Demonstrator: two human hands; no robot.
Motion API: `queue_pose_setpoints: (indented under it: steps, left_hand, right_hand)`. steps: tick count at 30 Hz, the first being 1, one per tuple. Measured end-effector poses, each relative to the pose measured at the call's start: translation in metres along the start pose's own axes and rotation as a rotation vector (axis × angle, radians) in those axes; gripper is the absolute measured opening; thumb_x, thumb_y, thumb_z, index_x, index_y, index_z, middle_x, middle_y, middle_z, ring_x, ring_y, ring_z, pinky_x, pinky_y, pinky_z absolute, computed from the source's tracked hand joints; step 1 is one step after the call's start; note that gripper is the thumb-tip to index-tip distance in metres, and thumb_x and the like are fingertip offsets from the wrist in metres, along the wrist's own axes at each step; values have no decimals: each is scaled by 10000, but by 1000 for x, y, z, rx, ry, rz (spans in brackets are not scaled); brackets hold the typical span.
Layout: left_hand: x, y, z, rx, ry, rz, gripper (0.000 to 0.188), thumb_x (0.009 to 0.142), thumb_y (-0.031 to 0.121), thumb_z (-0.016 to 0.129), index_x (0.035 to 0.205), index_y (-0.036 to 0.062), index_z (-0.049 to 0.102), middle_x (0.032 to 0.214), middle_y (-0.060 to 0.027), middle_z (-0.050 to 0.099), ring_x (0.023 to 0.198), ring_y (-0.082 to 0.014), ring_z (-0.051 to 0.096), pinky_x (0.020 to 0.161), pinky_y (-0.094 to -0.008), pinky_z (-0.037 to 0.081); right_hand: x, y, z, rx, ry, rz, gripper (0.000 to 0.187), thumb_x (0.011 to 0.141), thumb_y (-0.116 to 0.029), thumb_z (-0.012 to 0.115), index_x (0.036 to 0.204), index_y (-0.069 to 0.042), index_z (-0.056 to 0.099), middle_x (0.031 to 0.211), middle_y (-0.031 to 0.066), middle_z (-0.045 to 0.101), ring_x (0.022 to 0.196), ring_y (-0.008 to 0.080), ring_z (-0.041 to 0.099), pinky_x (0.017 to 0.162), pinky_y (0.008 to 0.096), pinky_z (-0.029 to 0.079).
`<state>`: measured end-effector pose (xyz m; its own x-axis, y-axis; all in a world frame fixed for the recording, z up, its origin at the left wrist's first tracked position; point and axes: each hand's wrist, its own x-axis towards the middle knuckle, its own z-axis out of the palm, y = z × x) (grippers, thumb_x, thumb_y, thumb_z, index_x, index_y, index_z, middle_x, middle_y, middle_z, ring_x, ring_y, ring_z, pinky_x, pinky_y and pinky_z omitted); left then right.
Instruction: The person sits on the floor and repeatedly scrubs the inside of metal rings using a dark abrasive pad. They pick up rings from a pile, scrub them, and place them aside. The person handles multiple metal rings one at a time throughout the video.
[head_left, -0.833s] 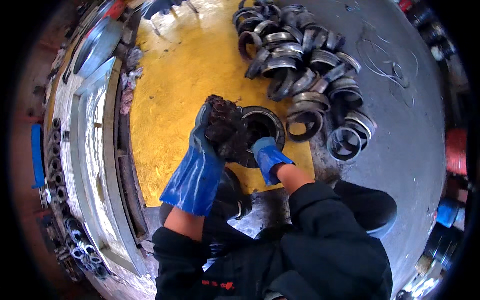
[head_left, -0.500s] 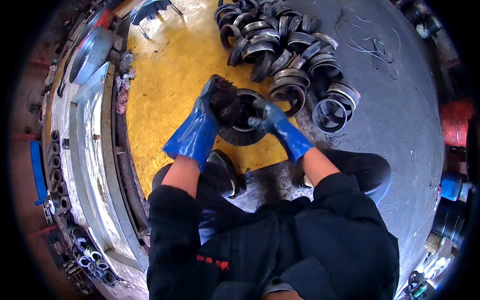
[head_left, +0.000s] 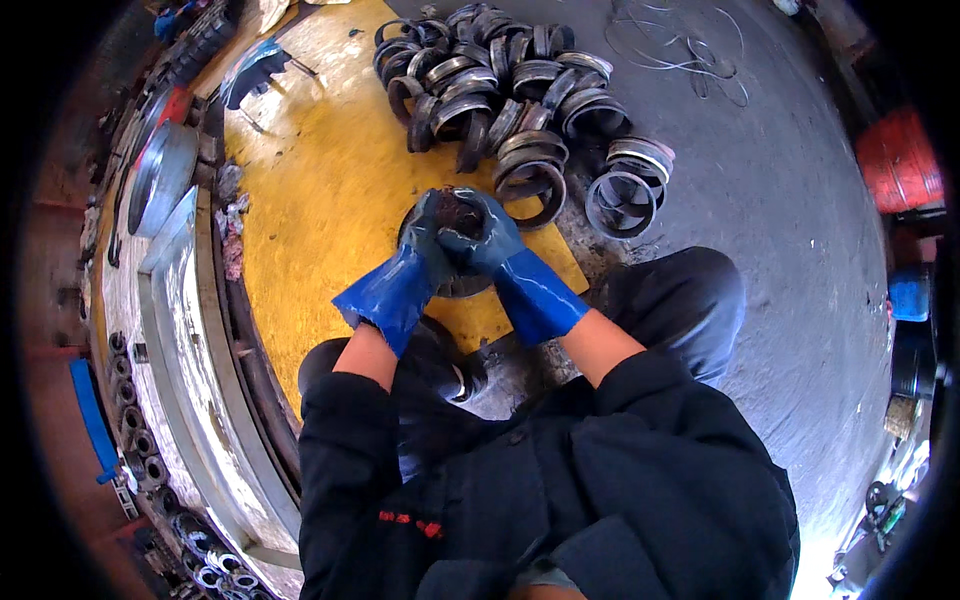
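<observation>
Both my hands wear long blue rubber gloves and meet in front of me. My left hand point(head_left: 424, 238) is closed round one side of a dark brown, shaggy wad point(head_left: 459, 213), perhaps a rag. Curled against its other side is my right hand point(head_left: 488, 238), so the wad sits between the two. Right below the gloves lies a dark round metal part point(head_left: 466, 287) on the yellow floor sheet point(head_left: 310, 210). Most of that part is hidden by the gloves; only its near rim shows.
Ahead is a heap of dark metal rings point(head_left: 530, 160), several tipped on edge. Loose wire point(head_left: 690, 52) lies beyond it on the grey floor. A long metal trough point(head_left: 188, 340) runs along my left. A red drum point(head_left: 897, 165) and a blue container point(head_left: 909, 296) stand far right.
My right hand has left the round part's opening and moved left onto the wad. The left hand has lowered with the wad, over the part. The whole view has shifted.
</observation>
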<state>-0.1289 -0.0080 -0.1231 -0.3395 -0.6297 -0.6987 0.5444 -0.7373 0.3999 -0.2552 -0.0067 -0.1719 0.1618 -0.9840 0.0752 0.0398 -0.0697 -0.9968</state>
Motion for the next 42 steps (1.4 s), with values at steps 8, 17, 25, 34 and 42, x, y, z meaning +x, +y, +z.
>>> queue_pose_setpoints:
  steps: [8,17,25,34,42]
  left_hand:
    - [49,-32,-34,457,32,250,665,856,412,663,1352,27,443,1290,-180,519,1169,-308,528,993,-421,458]
    - [3,14,-27,246,321,209,536,930,273,590,1410,120,409,1373,-141,504,1248,-325,491,948,-483,464]
    - [8,19,-22,231,316,235,514,924,307,598,1376,117,444,1308,-135,557,1164,-297,550,854,-430,495]
    - [30,47,-97,174,234,656,457,869,320,673,1250,91,568,1050,-95,651,847,-204,627,659,-326,505]
    - [32,44,-89,418,404,675,553,817,312,736,1234,-4,558,1097,-100,649,938,-175,622,752,-278,507]
  right_hand:
    - [26,80,-39,721,193,547,442,780,-172,734,1167,-33,574,1124,110,629,956,201,627,853,331,501]
    - [105,147,-74,73,166,665,400,834,-209,684,1180,-35,581,1061,106,639,844,213,634,735,346,519]
    - [111,161,-89,60,132,761,300,827,-172,687,1086,-37,620,939,111,654,755,222,633,640,360,510]
    - [43,84,-148,36,-125,670,311,820,-169,710,1091,-42,629,935,91,663,784,208,636,680,346,513]
    - [57,37,-36,-79,-345,455,321,813,-166,732,1096,-47,636,930,74,671,810,194,638,715,333,517]
